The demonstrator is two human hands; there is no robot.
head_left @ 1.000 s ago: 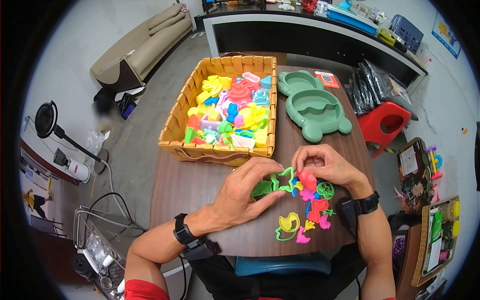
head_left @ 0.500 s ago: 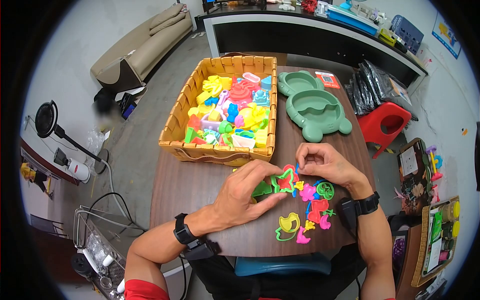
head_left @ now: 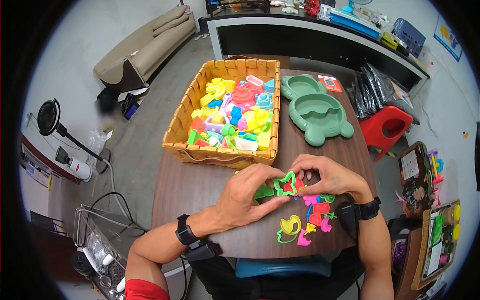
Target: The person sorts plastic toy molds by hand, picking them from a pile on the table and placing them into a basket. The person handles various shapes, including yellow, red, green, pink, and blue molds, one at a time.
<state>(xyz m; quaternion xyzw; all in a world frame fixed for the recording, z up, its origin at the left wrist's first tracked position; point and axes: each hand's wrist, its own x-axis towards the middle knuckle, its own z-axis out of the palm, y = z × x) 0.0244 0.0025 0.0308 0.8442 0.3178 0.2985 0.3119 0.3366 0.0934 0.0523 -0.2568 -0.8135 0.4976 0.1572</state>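
Note:
A green star-shaped cutter (head_left: 285,184) is pinched between the thumb and fingers of my left hand (head_left: 246,192). Red plastic shows inside and beside it. My right hand (head_left: 325,176) is curled at the right side of the cutter, its thumb and fingers closed around a red piece (head_left: 298,186). Under my left fingers lies another green piece (head_left: 263,191). Just in front, small shapes lie on the brown table (head_left: 185,192): a red one (head_left: 318,214), a yellow cutter (head_left: 290,225), a pink one (head_left: 303,238) and several others.
A woven basket (head_left: 183,120) full of colourful plastic toys stands at the table's back left. Right of it lies a green bear-shaped plate (head_left: 320,131), near an orange-red card (head_left: 330,83). A red stool (head_left: 387,129) stands beyond the table's right edge.
My right hand has opened its pinch over the blue piece and come left and down to the red piece beside the green cutter. My left hand keeps its hold. The whole view has shifted slightly.

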